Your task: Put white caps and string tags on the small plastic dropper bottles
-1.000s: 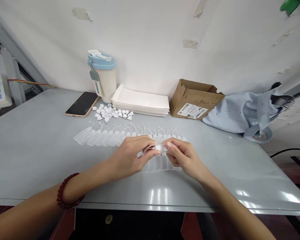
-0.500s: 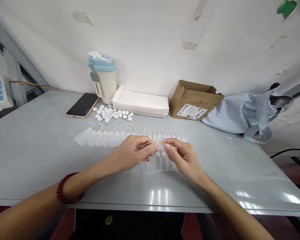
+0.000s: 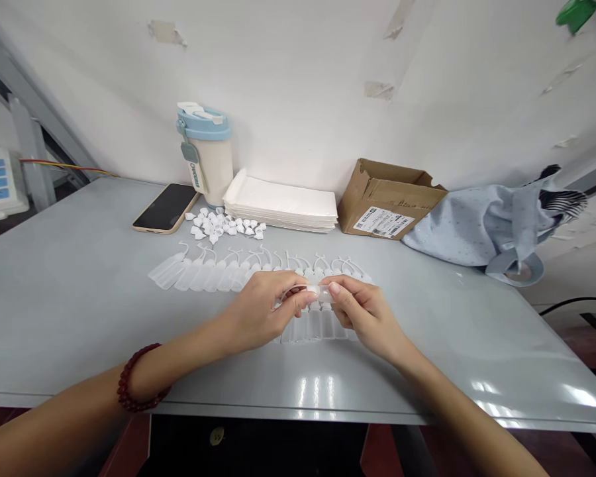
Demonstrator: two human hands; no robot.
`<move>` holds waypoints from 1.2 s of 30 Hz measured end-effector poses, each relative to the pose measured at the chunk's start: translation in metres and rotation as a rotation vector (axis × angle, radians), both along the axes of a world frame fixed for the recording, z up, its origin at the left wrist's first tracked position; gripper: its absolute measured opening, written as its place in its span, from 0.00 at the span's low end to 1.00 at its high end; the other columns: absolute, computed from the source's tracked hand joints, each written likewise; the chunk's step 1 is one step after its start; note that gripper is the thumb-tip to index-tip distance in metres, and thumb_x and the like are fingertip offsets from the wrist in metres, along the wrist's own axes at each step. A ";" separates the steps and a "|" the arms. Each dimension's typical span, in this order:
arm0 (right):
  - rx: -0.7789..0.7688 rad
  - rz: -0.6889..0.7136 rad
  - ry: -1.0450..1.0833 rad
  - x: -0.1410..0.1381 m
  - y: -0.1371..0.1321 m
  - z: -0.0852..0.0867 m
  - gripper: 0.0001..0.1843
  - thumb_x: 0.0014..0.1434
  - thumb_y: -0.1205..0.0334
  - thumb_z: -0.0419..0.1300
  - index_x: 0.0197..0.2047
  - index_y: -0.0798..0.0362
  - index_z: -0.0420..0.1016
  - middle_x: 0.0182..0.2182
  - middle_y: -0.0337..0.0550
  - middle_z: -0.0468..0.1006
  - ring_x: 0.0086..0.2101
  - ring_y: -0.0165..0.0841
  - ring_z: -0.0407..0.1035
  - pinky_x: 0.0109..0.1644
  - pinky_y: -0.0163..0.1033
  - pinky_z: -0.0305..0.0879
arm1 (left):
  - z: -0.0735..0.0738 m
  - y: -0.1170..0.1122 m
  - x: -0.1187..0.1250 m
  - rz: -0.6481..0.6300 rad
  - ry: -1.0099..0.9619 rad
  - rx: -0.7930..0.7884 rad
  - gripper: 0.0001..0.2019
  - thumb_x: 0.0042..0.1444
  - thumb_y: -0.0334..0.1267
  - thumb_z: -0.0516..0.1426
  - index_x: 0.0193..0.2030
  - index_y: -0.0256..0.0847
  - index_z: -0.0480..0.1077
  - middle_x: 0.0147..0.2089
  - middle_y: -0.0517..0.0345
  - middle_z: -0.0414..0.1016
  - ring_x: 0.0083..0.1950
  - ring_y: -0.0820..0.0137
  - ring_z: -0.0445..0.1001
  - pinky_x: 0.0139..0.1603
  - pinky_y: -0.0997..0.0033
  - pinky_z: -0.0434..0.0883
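Between both hands, over the table's middle, is a small translucent plastic tube (image 3: 324, 293) with a thin curved tail at its left end. My left hand (image 3: 265, 305) pinches the left end between thumb and fingers, the tail arching inside its grip. My right hand (image 3: 365, 308) is closed on the tube's body, hiding part of it. Behind the hands lies a row of similar translucent tubes (image 3: 213, 275) with thin stringlike tails pointing away. Under and in front of the hands is a second row of tubes (image 3: 302, 326), partly covered.
A pile of small white caps (image 3: 218, 225) lies beside a phone (image 3: 166, 209) and a blue-lidded cup (image 3: 211, 159). Stacked white envelopes (image 3: 288, 202), an open cardboard box (image 3: 390, 202) and a light blue cloth bag (image 3: 457, 218) stand along the wall.
My left-hand fingers have curled further under the tube, and my right hand has tightened slightly around its body. The view has shifted a little; the rows of tubes look unchanged.
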State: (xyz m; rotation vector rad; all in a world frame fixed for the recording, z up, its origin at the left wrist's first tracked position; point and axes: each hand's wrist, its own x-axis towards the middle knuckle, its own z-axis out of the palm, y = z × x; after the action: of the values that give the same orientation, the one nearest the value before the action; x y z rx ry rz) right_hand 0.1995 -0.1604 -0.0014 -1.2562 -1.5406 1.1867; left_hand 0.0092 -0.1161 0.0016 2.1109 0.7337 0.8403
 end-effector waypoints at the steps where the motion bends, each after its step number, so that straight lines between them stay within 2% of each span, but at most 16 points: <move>1: -0.030 0.002 0.027 0.000 0.000 0.001 0.19 0.65 0.48 0.51 0.36 0.54 0.74 0.18 0.29 0.51 0.19 0.22 0.45 0.20 0.32 0.44 | -0.002 0.001 0.000 0.001 -0.008 0.061 0.09 0.63 0.34 0.53 0.33 0.36 0.71 0.24 0.64 0.70 0.27 0.78 0.68 0.31 0.78 0.64; 4: -0.102 0.008 0.090 -0.001 0.001 0.003 0.19 0.64 0.47 0.52 0.34 0.54 0.71 0.16 0.28 0.49 0.17 0.22 0.43 0.19 0.31 0.41 | -0.007 0.003 -0.001 -0.002 -0.026 0.210 0.07 0.63 0.32 0.53 0.35 0.35 0.71 0.26 0.62 0.70 0.28 0.77 0.67 0.31 0.78 0.64; 8: -0.165 0.023 0.140 -0.002 0.003 0.004 0.20 0.63 0.47 0.54 0.28 0.54 0.65 0.15 0.27 0.49 0.17 0.21 0.43 0.19 0.31 0.40 | -0.011 0.004 0.000 0.003 -0.017 0.296 0.07 0.63 0.32 0.53 0.37 0.34 0.70 0.27 0.61 0.70 0.28 0.76 0.66 0.31 0.77 0.64; 11: -0.223 0.025 0.191 -0.002 0.005 0.002 0.22 0.61 0.46 0.55 0.24 0.53 0.60 0.16 0.27 0.49 0.16 0.21 0.42 0.18 0.31 0.40 | -0.010 0.006 0.001 -0.003 0.009 0.254 0.08 0.63 0.34 0.53 0.36 0.35 0.71 0.27 0.60 0.71 0.28 0.75 0.67 0.31 0.76 0.64; 13: -0.227 -0.025 0.229 0.001 0.008 0.000 0.22 0.60 0.47 0.57 0.22 0.52 0.58 0.16 0.28 0.49 0.16 0.21 0.44 0.18 0.31 0.42 | -0.006 0.012 -0.002 0.017 0.048 0.171 0.10 0.63 0.38 0.53 0.35 0.36 0.72 0.28 0.60 0.73 0.28 0.75 0.68 0.32 0.76 0.65; 16: -0.082 -0.203 0.207 0.012 0.015 -0.001 0.22 0.60 0.49 0.57 0.21 0.53 0.59 0.18 0.31 0.54 0.18 0.23 0.51 0.21 0.32 0.49 | 0.003 0.031 -0.017 0.172 0.160 0.061 0.12 0.62 0.42 0.51 0.37 0.39 0.73 0.35 0.58 0.78 0.36 0.71 0.73 0.37 0.74 0.68; 18: 0.054 -0.346 0.141 0.025 0.023 -0.001 0.20 0.60 0.50 0.57 0.23 0.53 0.63 0.21 0.34 0.61 0.20 0.24 0.56 0.23 0.33 0.52 | 0.009 0.049 -0.033 0.377 0.312 0.073 0.11 0.60 0.42 0.52 0.36 0.40 0.74 0.39 0.56 0.79 0.39 0.67 0.75 0.41 0.72 0.69; 21: 0.168 -0.493 0.059 0.048 0.037 -0.003 0.15 0.59 0.51 0.57 0.28 0.54 0.71 0.25 0.36 0.66 0.22 0.25 0.57 0.25 0.34 0.56 | 0.015 0.072 -0.058 0.663 0.690 0.167 0.13 0.58 0.41 0.50 0.37 0.38 0.74 0.41 0.48 0.78 0.45 0.56 0.74 0.42 0.62 0.69; 23: 0.181 -0.539 -0.033 0.063 0.046 -0.008 0.14 0.58 0.51 0.57 0.33 0.53 0.74 0.27 0.38 0.70 0.24 0.27 0.59 0.28 0.35 0.58 | 0.016 0.081 -0.069 0.736 0.935 0.101 0.16 0.58 0.42 0.48 0.37 0.36 0.74 0.40 0.42 0.77 0.47 0.49 0.73 0.41 0.58 0.69; 25: 0.198 -0.595 -0.148 0.075 0.055 -0.017 0.16 0.58 0.50 0.56 0.41 0.53 0.74 0.31 0.42 0.74 0.30 0.31 0.64 0.31 0.37 0.60 | 0.014 0.085 -0.074 0.766 1.021 0.052 0.18 0.58 0.44 0.47 0.35 0.34 0.74 0.38 0.38 0.77 0.46 0.45 0.73 0.39 0.56 0.69; 28: 0.233 -0.652 -0.349 0.088 0.067 -0.033 0.16 0.55 0.52 0.57 0.43 0.53 0.71 0.37 0.46 0.77 0.36 0.36 0.67 0.36 0.40 0.62 | 0.007 0.088 -0.075 0.775 1.039 0.031 0.21 0.58 0.46 0.47 0.35 0.33 0.75 0.40 0.34 0.76 0.47 0.43 0.73 0.38 0.54 0.70; 32: 0.238 -0.659 -0.390 0.100 0.077 -0.049 0.16 0.51 0.53 0.59 0.40 0.53 0.68 0.37 0.47 0.77 0.34 0.35 0.67 0.37 0.40 0.61 | -0.002 0.095 -0.074 0.766 1.058 0.038 0.20 0.58 0.45 0.47 0.37 0.32 0.75 0.42 0.33 0.76 0.48 0.43 0.72 0.38 0.54 0.70; 36: 0.216 -0.640 -0.414 0.106 0.082 -0.055 0.17 0.49 0.51 0.61 0.39 0.53 0.68 0.32 0.44 0.77 0.32 0.35 0.68 0.35 0.39 0.61 | -0.006 0.097 -0.074 0.776 1.072 0.070 0.19 0.58 0.42 0.46 0.36 0.32 0.74 0.42 0.31 0.75 0.48 0.42 0.71 0.39 0.53 0.70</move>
State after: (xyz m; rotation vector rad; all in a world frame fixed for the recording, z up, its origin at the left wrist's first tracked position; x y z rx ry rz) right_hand 0.3053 -0.0788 -0.0560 -1.7360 -1.3315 0.3553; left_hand -0.0645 -0.0191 -0.0041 2.2567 2.1754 -0.0285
